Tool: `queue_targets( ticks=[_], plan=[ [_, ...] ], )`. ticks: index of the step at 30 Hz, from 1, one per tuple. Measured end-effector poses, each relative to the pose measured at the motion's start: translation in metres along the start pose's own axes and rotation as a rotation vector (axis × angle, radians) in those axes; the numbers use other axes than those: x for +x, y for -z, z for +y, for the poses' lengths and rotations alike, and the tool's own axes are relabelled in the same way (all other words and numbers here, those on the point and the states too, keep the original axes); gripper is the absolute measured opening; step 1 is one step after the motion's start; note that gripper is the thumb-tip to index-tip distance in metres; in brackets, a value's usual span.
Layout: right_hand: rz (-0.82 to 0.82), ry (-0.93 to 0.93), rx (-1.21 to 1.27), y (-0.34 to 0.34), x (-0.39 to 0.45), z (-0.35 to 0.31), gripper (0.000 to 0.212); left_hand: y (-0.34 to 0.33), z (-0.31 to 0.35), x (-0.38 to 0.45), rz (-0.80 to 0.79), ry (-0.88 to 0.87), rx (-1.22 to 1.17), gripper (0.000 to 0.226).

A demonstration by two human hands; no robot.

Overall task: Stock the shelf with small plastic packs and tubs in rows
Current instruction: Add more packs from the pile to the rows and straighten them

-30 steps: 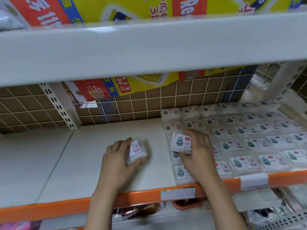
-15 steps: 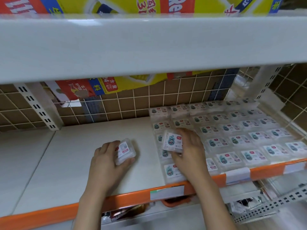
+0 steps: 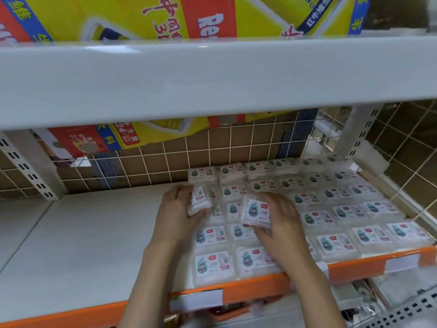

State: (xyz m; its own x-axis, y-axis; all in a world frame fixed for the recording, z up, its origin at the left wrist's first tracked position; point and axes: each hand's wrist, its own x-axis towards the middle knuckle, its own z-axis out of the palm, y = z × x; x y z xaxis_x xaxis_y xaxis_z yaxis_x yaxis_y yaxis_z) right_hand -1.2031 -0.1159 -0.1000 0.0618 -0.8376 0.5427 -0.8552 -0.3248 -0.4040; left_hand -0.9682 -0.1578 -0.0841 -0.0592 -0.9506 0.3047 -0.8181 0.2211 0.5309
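Observation:
My left hand (image 3: pixel 173 213) grips a small clear plastic tub (image 3: pixel 199 200) with a white and red label, held tilted just above the left edge of the stocked rows. My right hand (image 3: pixel 281 223) holds another clear pack (image 3: pixel 256 212) with a cartoon label, raised a little over the packs. Several rows of the same labelled packs (image 3: pixel 340 211) lie flat on the right half of the white shelf (image 3: pixel 78 245).
The shelf has an orange front rail (image 3: pixel 255 286) with white price tags. A wire grid (image 3: pixel 153 162) backs it, with cardboard behind. A grey upper shelf (image 3: pixel 212 76) hangs overhead, carrying a yellow and red carton (image 3: pixel 189 17). A slotted upright (image 3: pixel 26 166) stands at left.
My left hand has carried its tub to the right, from over the bare shelf to the edge of the rows. My right hand still holds its pack over the rows.

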Motion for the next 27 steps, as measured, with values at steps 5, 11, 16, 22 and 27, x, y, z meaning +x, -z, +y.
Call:
queue_targets(
  ticks=[5, 11, 16, 22, 27],
  plan=[
    [0.009, -0.016, 0.006, 0.008, 0.001, 0.024, 0.072, -0.028, 0.01, 0.046, -0.091, 0.01, 0.1, 0.068],
    [-0.012, -0.025, 0.051, 0.011, 0.004, 0.038, 0.068, -0.045, 0.01, 0.055, -0.197, -0.028, 0.221, 0.071],
    [-0.049, -0.036, 0.05, 0.011, 0.005, 0.036, 0.067, -0.05, 0.007, 0.058, -0.217, -0.053, 0.283, 0.061],
    [-0.116, -0.027, 0.086, 0.005, 0.011, 0.031, 0.066, -0.044, 0.0, 0.048, -0.203, 0.015, 0.267, 0.082],
    [-0.176, -0.006, 0.097, -0.003, 0.021, 0.027, 0.066, -0.029, -0.02, 0.004, -0.004, 0.151, 0.154, 0.075]
  ],
)
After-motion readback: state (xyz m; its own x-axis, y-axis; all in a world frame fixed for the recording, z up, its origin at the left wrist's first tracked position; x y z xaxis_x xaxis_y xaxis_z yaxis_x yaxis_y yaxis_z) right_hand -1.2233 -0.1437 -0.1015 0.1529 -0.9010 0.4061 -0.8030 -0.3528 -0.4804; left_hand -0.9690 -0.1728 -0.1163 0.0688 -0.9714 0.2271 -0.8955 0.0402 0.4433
